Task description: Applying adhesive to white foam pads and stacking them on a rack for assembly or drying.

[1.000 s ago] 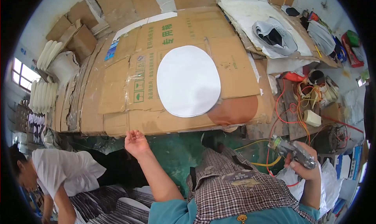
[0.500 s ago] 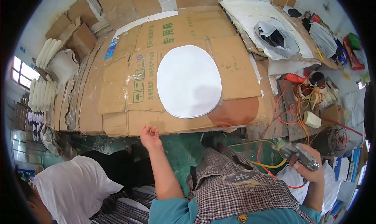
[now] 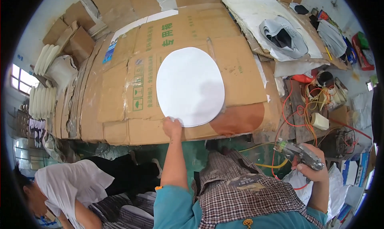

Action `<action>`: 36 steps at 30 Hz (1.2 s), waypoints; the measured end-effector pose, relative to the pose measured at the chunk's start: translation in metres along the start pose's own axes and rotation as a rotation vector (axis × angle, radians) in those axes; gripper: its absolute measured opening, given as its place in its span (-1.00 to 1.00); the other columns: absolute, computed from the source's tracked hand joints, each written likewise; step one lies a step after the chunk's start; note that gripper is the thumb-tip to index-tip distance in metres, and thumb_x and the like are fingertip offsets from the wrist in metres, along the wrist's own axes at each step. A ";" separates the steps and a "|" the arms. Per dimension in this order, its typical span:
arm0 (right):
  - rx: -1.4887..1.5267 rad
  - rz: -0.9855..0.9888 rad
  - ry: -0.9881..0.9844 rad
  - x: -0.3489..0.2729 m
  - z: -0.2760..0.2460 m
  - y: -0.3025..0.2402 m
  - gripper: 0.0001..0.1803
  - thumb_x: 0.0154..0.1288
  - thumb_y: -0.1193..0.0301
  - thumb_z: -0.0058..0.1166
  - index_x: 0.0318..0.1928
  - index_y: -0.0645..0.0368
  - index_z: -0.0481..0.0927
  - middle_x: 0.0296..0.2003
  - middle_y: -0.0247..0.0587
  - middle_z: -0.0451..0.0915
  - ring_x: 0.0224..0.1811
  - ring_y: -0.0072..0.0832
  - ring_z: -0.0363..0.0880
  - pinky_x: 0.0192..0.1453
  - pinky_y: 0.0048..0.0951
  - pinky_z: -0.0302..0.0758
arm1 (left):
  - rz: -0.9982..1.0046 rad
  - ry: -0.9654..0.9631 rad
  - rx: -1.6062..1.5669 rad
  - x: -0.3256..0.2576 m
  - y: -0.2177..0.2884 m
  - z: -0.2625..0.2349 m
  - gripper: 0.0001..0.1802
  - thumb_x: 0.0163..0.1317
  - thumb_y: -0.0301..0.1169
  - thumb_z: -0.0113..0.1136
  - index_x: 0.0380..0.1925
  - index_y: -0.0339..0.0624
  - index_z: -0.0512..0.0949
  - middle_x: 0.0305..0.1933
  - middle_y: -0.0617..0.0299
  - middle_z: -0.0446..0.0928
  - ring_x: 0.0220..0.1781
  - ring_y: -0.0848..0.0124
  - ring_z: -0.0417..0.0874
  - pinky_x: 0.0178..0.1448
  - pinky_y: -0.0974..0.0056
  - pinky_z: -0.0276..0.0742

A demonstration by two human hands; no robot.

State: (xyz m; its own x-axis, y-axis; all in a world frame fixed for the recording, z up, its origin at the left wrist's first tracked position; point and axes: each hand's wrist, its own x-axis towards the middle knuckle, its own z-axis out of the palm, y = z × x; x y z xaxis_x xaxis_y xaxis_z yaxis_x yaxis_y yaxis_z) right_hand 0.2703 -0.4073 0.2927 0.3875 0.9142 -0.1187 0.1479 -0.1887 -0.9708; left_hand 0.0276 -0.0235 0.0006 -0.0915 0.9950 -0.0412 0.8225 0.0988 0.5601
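While the left hand (image 3: 173,127) is pinching the white oval sheet's (image 3: 190,85) near edge | sheet's lying on the cardboard-covered bench (image 3: 120,109), long axis running away | right hand (image 3: 310,169) is gripping a glue gun (image 3: 298,154), well off right.

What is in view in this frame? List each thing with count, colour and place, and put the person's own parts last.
oval sheet: one, white, flat on the cardboard, centre
flattened cardboard: several layers, brown, covering the work surface
round patch: one, reddish brown, right of the oval sheet's near edge
stacked oval pieces: two stacks, white, far left
cables: a tangle, orange and red, right
shoe-shaped piece: one, white and dark, on a white sheet, upper right
co-worker: one, white top, bent over at lower left
left hand: fingers on the near edge of the oval sheet
right hand: closed round a grey hand tool, lower right
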 end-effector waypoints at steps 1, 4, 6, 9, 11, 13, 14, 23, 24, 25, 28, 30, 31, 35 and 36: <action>0.003 -0.002 0.001 0.008 0.002 0.003 -0.39 -0.01 0.47 0.23 0.09 0.36 0.36 -0.38 -0.14 0.56 -0.43 -0.49 0.57 -0.34 -0.47 0.52 | 0.003 0.013 0.110 0.002 0.001 0.003 -0.70 -0.01 -0.38 0.13 -0.24 -0.25 0.54 -0.19 -0.04 0.54 -0.13 0.07 0.55 -0.04 0.06 0.45; 0.157 -0.003 0.117 0.031 0.007 0.008 -0.41 0.02 0.46 0.23 0.09 0.37 0.34 -0.40 -0.16 0.54 -0.41 -0.49 0.55 -0.29 -0.47 0.53 | -0.028 0.003 0.151 0.005 0.003 0.006 -0.75 0.01 -0.37 0.10 -0.31 -0.26 0.55 -0.21 0.00 0.56 -0.16 0.08 0.58 -0.07 0.07 0.46; 0.193 0.013 0.210 0.040 0.005 0.006 -0.42 0.03 0.46 0.22 0.08 0.36 0.34 -0.40 -0.16 0.53 -0.40 -0.49 0.54 -0.29 -0.47 0.53 | -0.065 -0.027 0.155 0.008 0.007 0.006 -0.77 0.01 -0.37 0.09 -0.34 -0.26 0.56 -0.22 0.00 0.56 -0.16 0.07 0.58 -0.08 0.07 0.47; 0.195 0.044 0.283 0.044 -0.008 0.007 -0.43 0.04 0.44 0.22 0.07 0.35 0.35 -0.39 -0.18 0.51 -0.36 -0.49 0.54 -0.29 -0.46 0.54 | -0.123 -0.054 0.163 0.015 0.003 0.006 -0.80 0.02 -0.38 0.07 -0.40 -0.25 0.58 -0.25 0.01 0.57 -0.19 0.06 0.59 -0.10 0.07 0.48; 0.160 0.097 0.204 0.041 -0.020 0.012 -0.43 0.02 0.44 0.23 0.06 0.35 0.36 -0.40 -0.17 0.52 -0.39 -0.49 0.54 -0.28 -0.46 0.55 | -0.134 -0.061 0.169 0.014 0.009 0.004 -0.81 0.02 -0.38 0.06 -0.43 -0.24 0.58 -0.27 0.02 0.58 -0.21 0.05 0.59 -0.12 0.07 0.49; 0.105 0.068 0.103 0.042 -0.025 0.011 -0.41 0.02 0.44 0.23 0.07 0.37 0.35 -0.41 -0.17 0.53 -0.42 -0.50 0.54 -0.29 -0.46 0.55 | -0.133 -0.061 0.145 0.013 0.016 -0.001 -0.80 0.02 -0.37 0.07 -0.42 -0.24 0.58 -0.31 0.00 0.58 -0.24 0.05 0.60 -0.13 0.07 0.49; 0.064 0.034 0.046 0.039 -0.027 0.015 -0.41 0.02 0.44 0.23 0.08 0.38 0.34 -0.42 -0.17 0.53 -0.43 -0.50 0.54 -0.30 -0.46 0.54 | -0.132 -0.058 0.145 0.013 0.014 0.003 -0.80 0.02 -0.37 0.07 -0.42 -0.24 0.58 -0.31 0.00 0.58 -0.24 0.05 0.60 -0.13 0.07 0.49; 0.085 0.049 0.115 0.038 -0.040 0.026 -0.39 0.03 0.47 0.21 0.12 0.35 0.32 -0.37 -0.15 0.53 -0.38 -0.47 0.55 -0.31 -0.42 0.54 | -0.039 -0.093 0.214 0.006 0.007 0.009 -0.76 0.04 -0.35 0.05 -0.42 -0.30 0.56 -0.32 -0.05 0.58 -0.24 0.02 0.61 -0.13 0.04 0.50; 0.147 0.041 0.079 0.039 -0.036 0.026 -0.39 0.03 0.48 0.21 0.11 0.38 0.32 -0.37 -0.15 0.53 -0.38 -0.46 0.55 -0.32 -0.42 0.54 | -0.025 -0.116 0.234 0.007 0.008 0.008 -0.75 0.04 -0.34 0.05 -0.40 -0.30 0.56 -0.32 -0.05 0.58 -0.24 0.02 0.61 -0.13 0.04 0.50; 0.145 0.039 0.076 0.039 -0.032 0.027 -0.39 0.03 0.48 0.21 0.11 0.38 0.32 -0.37 -0.15 0.53 -0.38 -0.46 0.55 -0.32 -0.42 0.54 | -0.011 -0.141 0.253 0.008 0.010 0.008 -0.74 0.04 -0.33 0.05 -0.38 -0.31 0.56 -0.32 -0.05 0.58 -0.24 0.01 0.61 -0.12 0.03 0.50; 0.210 0.049 0.134 0.043 -0.021 0.032 -0.42 0.03 0.49 0.20 0.09 0.37 0.33 -0.38 -0.17 0.53 -0.39 -0.44 0.55 -0.28 -0.40 0.54 | -0.018 -0.154 0.257 0.010 0.012 0.008 -0.73 0.04 -0.32 0.06 -0.35 -0.30 0.55 -0.30 -0.05 0.57 -0.22 0.02 0.60 -0.10 0.04 0.50; 0.229 0.054 0.216 0.047 -0.018 0.030 -0.43 0.04 0.48 0.19 0.09 0.36 0.33 -0.39 -0.18 0.53 -0.40 -0.45 0.55 -0.26 -0.41 0.53 | -0.024 -0.054 0.219 0.003 0.012 0.007 -0.72 0.04 -0.32 0.06 -0.33 -0.30 0.55 -0.29 -0.05 0.56 -0.21 0.02 0.60 -0.10 0.04 0.50; 0.250 0.062 0.296 0.049 -0.016 0.029 -0.43 0.04 0.47 0.19 0.08 0.35 0.33 -0.41 -0.18 0.52 -0.40 -0.45 0.54 -0.24 -0.41 0.52 | -0.033 0.044 0.184 0.000 0.010 0.004 -0.72 0.04 -0.32 0.05 -0.32 -0.30 0.54 -0.28 -0.06 0.56 -0.20 0.03 0.60 -0.09 0.04 0.50; 0.269 0.003 0.289 0.048 -0.011 0.023 -0.44 0.06 0.43 0.21 0.08 0.35 0.33 -0.36 -0.18 0.51 -0.34 -0.47 0.53 -0.22 -0.45 0.50 | 0.010 0.066 0.195 0.005 -0.008 0.012 -0.74 0.02 -0.33 0.09 -0.37 -0.30 0.54 -0.28 -0.04 0.55 -0.20 0.05 0.59 -0.10 0.05 0.50; 0.267 0.002 0.284 0.047 -0.010 0.026 -0.44 0.06 0.43 0.21 0.08 0.35 0.33 -0.36 -0.18 0.51 -0.34 -0.47 0.53 -0.22 -0.45 0.50 | 0.008 0.000 0.226 0.010 -0.007 0.014 -0.77 0.01 -0.34 0.12 -0.40 -0.30 0.54 -0.31 -0.02 0.55 -0.23 0.05 0.59 -0.12 0.05 0.50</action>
State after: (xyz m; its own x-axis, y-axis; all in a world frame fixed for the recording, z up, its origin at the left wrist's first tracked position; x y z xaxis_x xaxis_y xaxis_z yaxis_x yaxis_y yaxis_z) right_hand 0.3012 -0.3726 0.2637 0.6296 0.7711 -0.0945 -0.0808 -0.0560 -0.9952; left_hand 0.0284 -0.0141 -0.0150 -0.0844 0.9957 -0.0373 0.9280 0.0922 0.3610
